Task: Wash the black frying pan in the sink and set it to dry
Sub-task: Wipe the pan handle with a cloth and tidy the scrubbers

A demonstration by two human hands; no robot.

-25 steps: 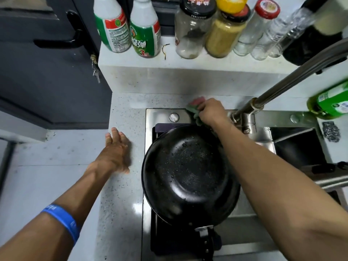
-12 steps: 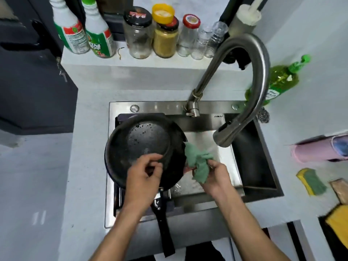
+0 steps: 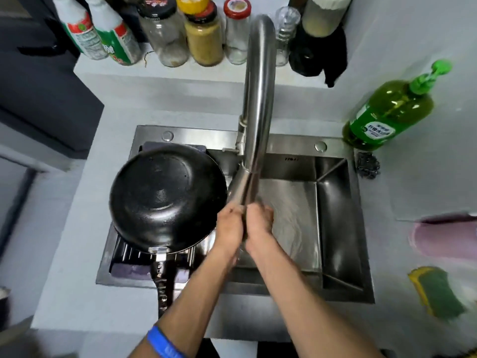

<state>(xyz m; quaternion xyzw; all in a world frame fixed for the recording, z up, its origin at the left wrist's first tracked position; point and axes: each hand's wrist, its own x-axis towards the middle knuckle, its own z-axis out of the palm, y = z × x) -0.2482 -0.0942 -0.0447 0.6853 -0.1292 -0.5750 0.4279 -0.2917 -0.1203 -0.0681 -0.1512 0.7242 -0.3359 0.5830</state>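
**Pan on rack, hands under the tap**

The black frying pan (image 3: 167, 200) is seen resting on a dish rack (image 3: 126, 257) set over the left part of the sink (image 3: 335, 223), bowl up and slightly tilted, handle pointing toward the person. Both hands are off it: the left hand (image 3: 229, 228) and right hand (image 3: 259, 226) are pressed together just below the faucet (image 3: 258, 112) spout, w/ what looks like water running between them (blurred, so not certain). Nothing is seen held in either. Whether the fingers are straight or curled cannot be told, as they are hidden behind the spout and each other.

Judged from this, the pan is already set to dry & the step in hand is a hand rinse. To do it well: hands should be kept low over the basin so splash is not thrown back onto the pan just beside them; flow kept moderate; tap shut afterwards. The pan's seat on the rack should be checked, since the rim overhangs on the table (image 3: 77, 254) side and a knock on the handle could tip it.

Pan's look: matte black, deep rounded walls, concentric rings at the base centre, a metal bracket where the handle joins. Inside appears free of visible residue, w/ a faint wet sheen near the rim.
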